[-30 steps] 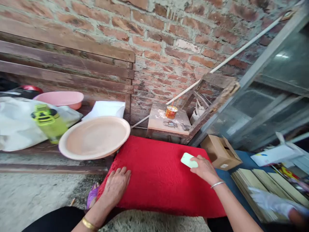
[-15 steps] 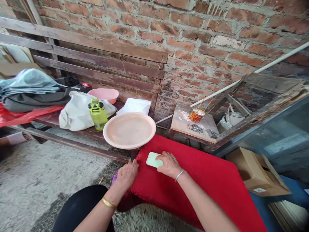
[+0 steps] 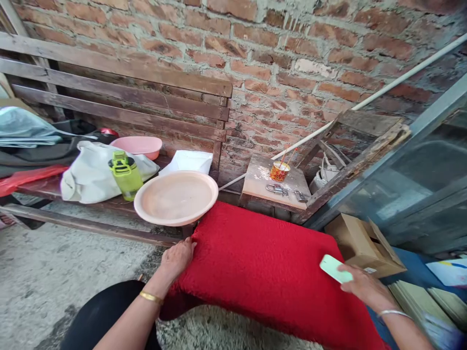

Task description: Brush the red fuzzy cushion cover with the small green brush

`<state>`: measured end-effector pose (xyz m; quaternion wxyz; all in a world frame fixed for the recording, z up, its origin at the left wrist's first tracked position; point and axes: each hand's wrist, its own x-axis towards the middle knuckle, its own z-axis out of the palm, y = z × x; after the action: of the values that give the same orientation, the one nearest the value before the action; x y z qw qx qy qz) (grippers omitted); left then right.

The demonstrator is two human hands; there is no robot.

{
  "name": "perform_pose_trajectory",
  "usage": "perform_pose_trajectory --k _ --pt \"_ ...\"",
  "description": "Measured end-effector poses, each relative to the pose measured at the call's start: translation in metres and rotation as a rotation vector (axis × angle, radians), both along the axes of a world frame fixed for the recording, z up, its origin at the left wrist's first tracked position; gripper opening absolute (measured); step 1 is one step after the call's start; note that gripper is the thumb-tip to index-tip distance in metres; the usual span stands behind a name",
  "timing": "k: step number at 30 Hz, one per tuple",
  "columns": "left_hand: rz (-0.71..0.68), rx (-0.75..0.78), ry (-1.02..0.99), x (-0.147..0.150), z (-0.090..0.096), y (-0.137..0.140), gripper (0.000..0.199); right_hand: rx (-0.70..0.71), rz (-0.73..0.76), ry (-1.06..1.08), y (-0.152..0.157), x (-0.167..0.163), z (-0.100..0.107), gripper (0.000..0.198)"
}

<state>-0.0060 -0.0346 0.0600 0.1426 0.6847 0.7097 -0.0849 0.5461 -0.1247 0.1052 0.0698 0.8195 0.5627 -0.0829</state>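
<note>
A red cloth (image 3: 262, 262) with a fuzzy surface is spread over a low bench or table in front of me. At its left edge, my left hand (image 3: 178, 256) is closed on the cloth's border, a gold bangle at the wrist. Far to the right, my right hand (image 3: 365, 287) grips a pale green brush (image 3: 334, 269) with a smooth, rounded back, held flat against the cloth's right end. The brush's underside is hidden. Just beyond the left corner, a pale pink basin (image 3: 178, 197) sits on the wooden bench.
The wooden bench (image 3: 146, 113) also carries a green bottle (image 3: 126, 177), a white bag (image 3: 93, 170) and a pink bowl (image 3: 136, 145). Behind the cloth, a small wooden stand (image 3: 255, 182) bears a patterned cup (image 3: 279, 171) and a padlock (image 3: 275, 189). A cardboard box (image 3: 359, 243) stands at right.
My right hand has swept the brush from the cloth's left part across to its right end. My left hand stays on the left edge. The view has turned slightly right.
</note>
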Motion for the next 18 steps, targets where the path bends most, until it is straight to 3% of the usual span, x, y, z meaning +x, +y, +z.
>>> perform_pose_trajectory --k 3,6,8,14,16,18 --pt "0.031 -0.019 -0.017 -0.005 0.004 0.001 0.043 -0.025 0.031 -0.051 -0.001 0.024 -0.003 0.038" --pt "0.068 -0.021 -0.029 -0.009 0.004 0.001 0.044 0.015 0.139 0.043 0.03 -0.009 -0.009 0.041" --pt "0.059 -0.03 -0.047 -0.009 -0.002 0.001 0.043 0.036 0.216 0.131 0.061 -0.065 -0.008 0.044" --pt "-0.032 0.088 -0.071 -0.009 -0.036 -0.009 0.038 -0.015 0.573 0.192 0.139 -0.282 0.006 0.047" --pt "-0.055 0.122 -0.078 -0.012 -0.044 -0.011 0.039 -0.001 0.626 0.199 0.155 -0.332 0.003 0.049" --pt "-0.062 0.12 -0.079 -0.014 -0.047 -0.011 0.037 0.011 0.651 0.225 0.165 -0.362 -0.006 0.052"
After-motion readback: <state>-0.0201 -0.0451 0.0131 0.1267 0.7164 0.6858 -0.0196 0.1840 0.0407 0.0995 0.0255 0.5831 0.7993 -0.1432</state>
